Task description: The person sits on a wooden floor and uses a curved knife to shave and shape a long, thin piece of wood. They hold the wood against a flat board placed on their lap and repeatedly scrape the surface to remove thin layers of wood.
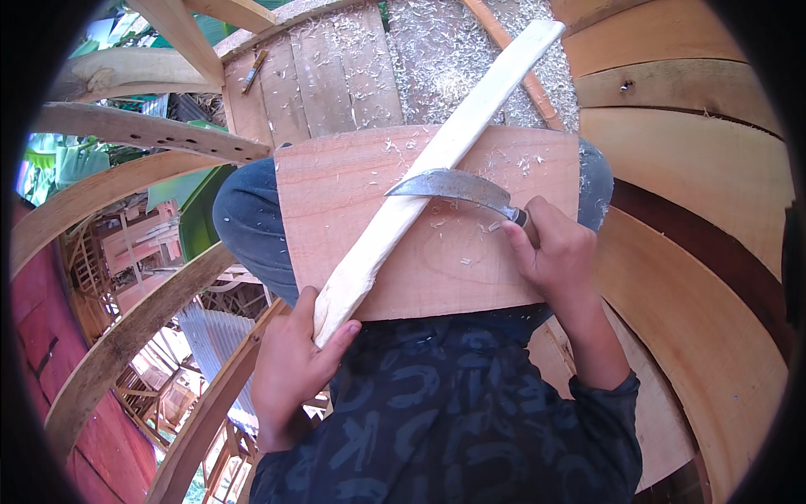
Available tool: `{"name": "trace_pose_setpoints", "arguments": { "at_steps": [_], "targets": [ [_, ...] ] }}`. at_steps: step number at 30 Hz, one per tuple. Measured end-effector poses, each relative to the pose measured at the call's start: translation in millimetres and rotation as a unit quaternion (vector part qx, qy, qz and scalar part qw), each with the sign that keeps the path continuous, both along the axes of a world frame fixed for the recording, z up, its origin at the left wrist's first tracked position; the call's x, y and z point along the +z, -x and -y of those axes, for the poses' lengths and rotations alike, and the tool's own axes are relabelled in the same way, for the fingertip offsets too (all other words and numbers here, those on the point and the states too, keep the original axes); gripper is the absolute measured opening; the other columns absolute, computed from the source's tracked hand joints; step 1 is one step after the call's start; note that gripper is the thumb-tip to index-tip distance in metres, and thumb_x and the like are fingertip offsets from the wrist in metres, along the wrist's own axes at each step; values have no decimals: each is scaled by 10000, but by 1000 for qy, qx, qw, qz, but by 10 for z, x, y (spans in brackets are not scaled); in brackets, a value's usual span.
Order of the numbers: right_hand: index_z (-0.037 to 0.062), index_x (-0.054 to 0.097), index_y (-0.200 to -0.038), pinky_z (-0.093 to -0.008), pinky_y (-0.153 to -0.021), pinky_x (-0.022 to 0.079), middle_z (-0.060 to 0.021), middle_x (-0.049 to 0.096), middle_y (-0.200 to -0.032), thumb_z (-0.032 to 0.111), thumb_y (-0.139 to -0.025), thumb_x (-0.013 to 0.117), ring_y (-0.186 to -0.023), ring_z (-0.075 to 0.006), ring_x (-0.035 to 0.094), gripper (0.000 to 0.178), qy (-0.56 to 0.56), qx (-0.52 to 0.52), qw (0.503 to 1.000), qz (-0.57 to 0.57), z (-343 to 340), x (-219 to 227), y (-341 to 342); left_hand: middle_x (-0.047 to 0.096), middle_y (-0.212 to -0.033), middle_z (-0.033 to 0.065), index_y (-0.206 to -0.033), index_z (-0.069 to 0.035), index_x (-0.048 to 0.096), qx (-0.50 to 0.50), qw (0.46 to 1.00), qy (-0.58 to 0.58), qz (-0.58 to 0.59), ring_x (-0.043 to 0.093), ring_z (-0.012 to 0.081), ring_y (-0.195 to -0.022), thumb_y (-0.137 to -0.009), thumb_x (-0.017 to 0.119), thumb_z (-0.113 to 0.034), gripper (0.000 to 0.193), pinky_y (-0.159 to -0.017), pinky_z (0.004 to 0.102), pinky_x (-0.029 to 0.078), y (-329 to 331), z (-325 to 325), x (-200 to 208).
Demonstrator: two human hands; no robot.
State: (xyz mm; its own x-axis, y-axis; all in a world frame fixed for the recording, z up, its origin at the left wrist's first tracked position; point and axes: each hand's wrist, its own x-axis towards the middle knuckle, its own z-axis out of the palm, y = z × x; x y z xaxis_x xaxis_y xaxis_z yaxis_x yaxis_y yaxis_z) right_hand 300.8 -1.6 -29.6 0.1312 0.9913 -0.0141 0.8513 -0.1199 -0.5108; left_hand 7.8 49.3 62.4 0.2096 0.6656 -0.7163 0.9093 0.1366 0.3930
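Note:
A long pale piece of wood (445,143), stripped of bark, lies slantwise across a reddish wooden board (478,260) on my lap. Its near end is in my left hand (294,361), with the fingers wrapped round it and the thumb along its side. My right hand (554,252) is closed round the dark handle of a curved knife (457,186), a sickle-shaped blade. The blade lies across the pale wood near its middle, tip pointing left. Most of the handle is hidden in my fist. Small shavings dot the board.
Wood shavings (453,80) litter the plank floor ahead, where a brown stick (504,38) lies. A small yellowish-brown object (254,71) rests at the far left of the floor. Plank walling (672,151) rises on the right. Open wooden framing (151,134) stands on the left, with gaps looking down outside.

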Motion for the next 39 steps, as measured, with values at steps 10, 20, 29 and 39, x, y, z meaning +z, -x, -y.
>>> {"name": "trace_pose_setpoints", "arguments": {
  "at_steps": [10,20,29,39],
  "targets": [
    [75,494,-754,-394,-475,427,-101,528,-595,304,-877,673,-542,-307,579,315,44,-63,997,10,-12,246,-213,626,-714,271,-1065,36,551,-6,1000,28,6,653,438,-728,-844,654,-407,505,-642,458,484,72,7,-7],
    [97,511,-766,-367,-462,438,-62,537,-615,336,-823,708,-523,-255,584,315,2,42,999,7,34,46,43,624,-718,277,-1054,32,557,3,1000,26,10,641,453,-737,-837,657,-423,514,-649,468,483,54,-10,15],
    [62,503,-766,-387,-477,424,-113,522,-585,311,-892,651,-539,-326,574,316,17,-155,987,48,-85,-55,-479,621,-708,275,-1032,22,562,7,999,31,3,644,449,-738,-830,658,-438,511,-655,478,485,105,24,15],
    [71,484,-781,-392,-476,429,-92,531,-604,288,-871,679,-529,-310,569,305,35,32,998,-29,61,223,102,624,-722,271,-1038,16,560,8,999,45,13,643,447,-743,-831,658,-436,507,-659,475,481,110,-11,21]
  ]
}}
